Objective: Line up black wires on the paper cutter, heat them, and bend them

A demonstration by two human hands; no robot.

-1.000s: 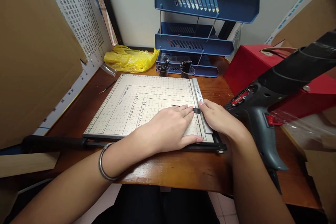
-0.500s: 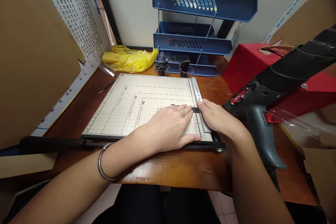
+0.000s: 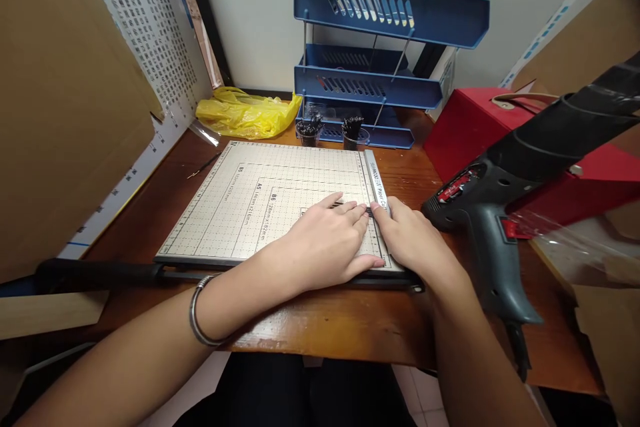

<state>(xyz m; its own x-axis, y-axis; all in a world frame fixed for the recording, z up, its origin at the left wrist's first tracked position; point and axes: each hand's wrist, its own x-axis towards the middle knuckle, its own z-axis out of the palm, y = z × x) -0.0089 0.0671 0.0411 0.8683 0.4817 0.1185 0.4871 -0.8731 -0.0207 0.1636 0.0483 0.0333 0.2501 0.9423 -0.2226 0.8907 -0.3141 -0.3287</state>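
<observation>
My left hand (image 3: 327, 240) lies flat on the cream gridded board of a paper cutter (image 3: 230, 213), fingers together and thumb out to the side. Under its fingers is a small bundle of thin black wires (image 3: 369, 211), mostly hidden, with a short stretch showing at the fingertips. My right hand (image 3: 413, 233) is closed at the cutter's right edge, beside the metal rail (image 3: 375, 177). Its thumb tip meets the ends of the wires, and the other fingers curl over the edge, partly out of sight. The cutter's black handle (image 3: 100, 273) is down along the near side.
Two clear cups (image 3: 309, 130) of black wires stand behind the cutter, before a blue tiered tray (image 3: 370, 87). A yellow plastic bag (image 3: 245, 112) lies back left. At right are a heat gun (image 3: 495, 213) and a red box (image 3: 460, 120). Cardboard (image 3: 65, 113) walls the left side.
My right hand has shifted slightly left, its thumb now over the rail at the wire ends. My left index finger has lifted apart a little; the left hand otherwise stays in place.
</observation>
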